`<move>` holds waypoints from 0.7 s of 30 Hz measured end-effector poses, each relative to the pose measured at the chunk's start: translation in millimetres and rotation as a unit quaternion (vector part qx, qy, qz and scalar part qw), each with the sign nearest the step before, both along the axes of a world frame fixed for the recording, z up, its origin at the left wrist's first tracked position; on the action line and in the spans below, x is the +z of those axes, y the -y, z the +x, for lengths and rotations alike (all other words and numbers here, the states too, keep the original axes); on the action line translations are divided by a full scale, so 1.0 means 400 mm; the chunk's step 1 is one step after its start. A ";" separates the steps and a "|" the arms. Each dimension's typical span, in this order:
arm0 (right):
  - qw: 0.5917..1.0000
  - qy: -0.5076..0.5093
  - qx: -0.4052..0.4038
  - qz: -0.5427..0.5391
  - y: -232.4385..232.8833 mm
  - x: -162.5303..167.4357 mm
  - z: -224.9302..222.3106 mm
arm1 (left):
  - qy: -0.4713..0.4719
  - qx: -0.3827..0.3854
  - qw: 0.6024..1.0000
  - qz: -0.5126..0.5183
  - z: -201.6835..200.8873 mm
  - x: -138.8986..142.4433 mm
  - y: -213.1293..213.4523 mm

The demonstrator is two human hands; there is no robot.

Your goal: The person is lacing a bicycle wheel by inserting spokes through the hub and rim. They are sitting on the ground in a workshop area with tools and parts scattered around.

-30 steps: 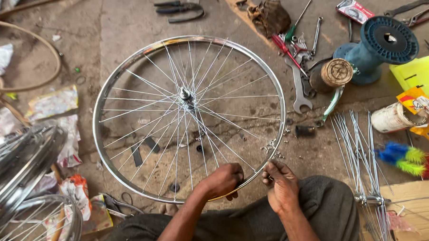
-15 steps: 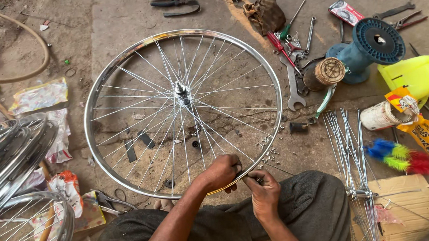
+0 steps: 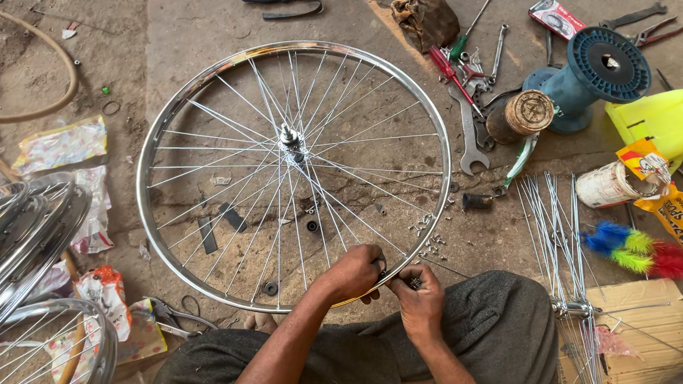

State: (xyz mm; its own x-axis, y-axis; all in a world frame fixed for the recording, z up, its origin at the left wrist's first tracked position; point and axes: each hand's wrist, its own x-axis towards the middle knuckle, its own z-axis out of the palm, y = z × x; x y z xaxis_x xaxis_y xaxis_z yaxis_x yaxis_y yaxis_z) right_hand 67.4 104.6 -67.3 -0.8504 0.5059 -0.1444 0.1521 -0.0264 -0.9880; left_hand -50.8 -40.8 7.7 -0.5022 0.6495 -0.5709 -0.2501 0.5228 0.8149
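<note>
Closely, hands [image 3: 386,281] at wheel rim [image 3: 201,83], spokes [image 3: 225,124]

Only the lower body and arms show here, seen from above. Both forearms are bare right up to the frame edge, no sleeves, no watch, no bands or rings that I can spot. The left hand [image 3: 353,272] and right hand [image 3: 418,297] are gloveless, fingers curled in. The legs are covered in plain dark grey trousers [image 3: 505,330], a soft, slightly dusty-looking fabric with loose folds over the knees, no pattern or pockets showing.
</note>
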 end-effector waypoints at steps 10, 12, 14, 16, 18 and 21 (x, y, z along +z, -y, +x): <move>0.991 0.058 0.087 -0.086 -0.058 0.019 -0.040 | -0.105 -0.050 0.988 -0.106 0.008 0.005 -0.018; 0.992 0.051 0.094 -0.072 -0.060 0.009 -0.039 | -0.151 -0.071 0.976 -0.137 0.003 -0.006 -0.019; 0.992 0.041 0.100 -0.065 -0.063 0.002 -0.037 | -0.125 -0.062 0.985 -0.102 -0.005 -0.018 -0.008; 0.992 0.026 0.102 -0.069 -0.067 -0.003 -0.036 | -0.086 -0.045 0.995 -0.002 -0.010 -0.028 0.004; 0.991 0.042 0.102 -0.076 -0.071 -0.006 -0.038 | -0.108 -0.043 0.993 -0.014 -0.009 -0.034 0.006; 0.989 0.037 0.107 -0.097 -0.076 -0.006 -0.041 | -0.144 -0.055 0.984 -0.092 -0.005 -0.032 -0.004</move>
State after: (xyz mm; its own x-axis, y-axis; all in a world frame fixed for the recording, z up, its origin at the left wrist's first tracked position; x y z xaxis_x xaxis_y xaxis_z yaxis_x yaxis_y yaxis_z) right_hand 50.9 134.9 -69.5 -0.9183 0.2728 -0.2869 0.2466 -0.1730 -0.9536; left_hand -52.8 -39.0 -5.2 -0.5923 0.6078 -0.5289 0.0439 0.6798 0.7321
